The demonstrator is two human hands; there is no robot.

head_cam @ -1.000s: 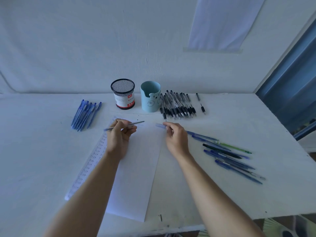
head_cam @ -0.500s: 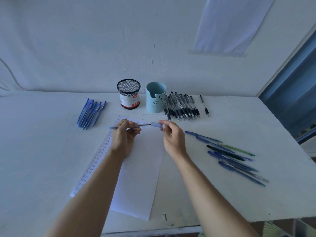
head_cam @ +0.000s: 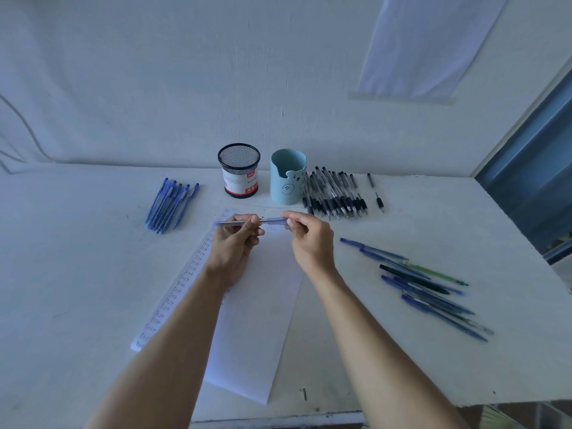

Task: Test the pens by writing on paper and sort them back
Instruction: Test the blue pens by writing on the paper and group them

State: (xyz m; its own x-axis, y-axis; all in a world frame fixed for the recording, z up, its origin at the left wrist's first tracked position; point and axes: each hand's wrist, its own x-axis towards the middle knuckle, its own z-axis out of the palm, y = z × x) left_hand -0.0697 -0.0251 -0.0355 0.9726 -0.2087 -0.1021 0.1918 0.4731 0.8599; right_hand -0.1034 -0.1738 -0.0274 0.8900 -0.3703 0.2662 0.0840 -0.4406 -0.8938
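The pen [head_cam: 240, 223] is held level in the air just above the top edge of the paper [head_cam: 263, 320], between both hands. The left hand [head_cam: 233, 246] has its grip closed round the barrel, fingers curled under it. The right hand [head_cam: 309, 239] pinches the pale blue cap [head_cam: 277, 221] at the pen's right end between thumb and fingertips. Whether the cap is fully seated I cannot tell.

The pen looks light, stiff and smooth, and likely to roll if laid down carelessly. The middle of the barrel is the best place to hold it, and the cap should need only a small straight push or pull.

On the worktop [head_cam: 77, 274] a row of blue pens [head_cam: 171, 204] lies to the left, and a scatter of loose pens [head_cam: 427, 286] to the right. A mesh cup [head_cam: 239, 170] and a light blue cup [head_cam: 288, 176] stand just behind the hands, with black pens [head_cam: 334, 193] beside the blue cup. The cups are what a reach to the back could knock.
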